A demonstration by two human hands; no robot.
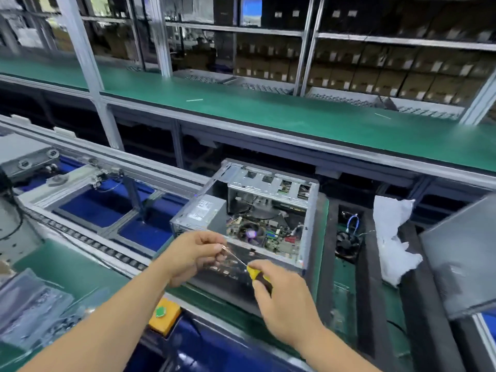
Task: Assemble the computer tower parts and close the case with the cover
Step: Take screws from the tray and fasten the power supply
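Fingers of the right hand curl round the yellow and black handle of a screwdriver. Its thin metal shaft points up and away to the left hand. There, the thumb and first fingers are pinched together at the shaft's tip. I think they hold a tiny screw on the tip so it will not drop, but it is too small to see.

Just past both sets of fingers lies the computer case, on its side with the open part up, so the boards and wires inside are easy to reach. Well off to the right of the right-hand fingers leans the grey cover. It is not on yet, which makes sense, because screws go in first.
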